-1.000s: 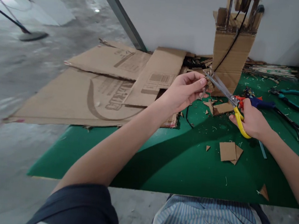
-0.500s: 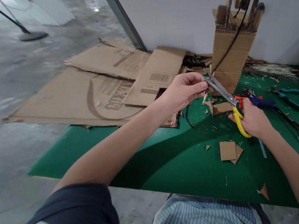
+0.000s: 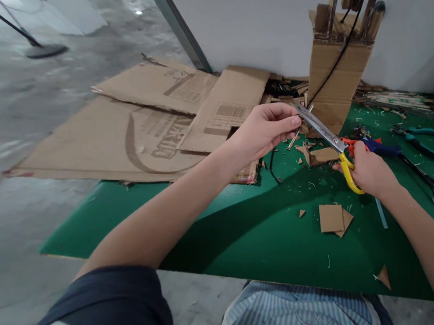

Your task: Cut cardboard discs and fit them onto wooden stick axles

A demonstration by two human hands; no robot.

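My right hand grips yellow-handled scissors, whose metal blades point up and left and are nearly closed. Beside the blade tips, my left hand has thumb and fingers pinched together. What those fingers hold is too small and too hidden to name. A thin, shiny rod shows just under the left fingertips; whether it is held or lies on the table I cannot tell. Behind the blades rises a cardboard tower with a black cord running down its front.
Flattened cardboard sheets overhang the green table at left. Two small cardboard squares lie in front of the scissors. Teal-handled pliers and a blue-and-red tool rest at right. Scraps and sticks line the wall.
The scissor blades have closed from a wider spread. The thin rod beneath my left fingers sits at a different slant. Both hands have stayed in nearly the same place.
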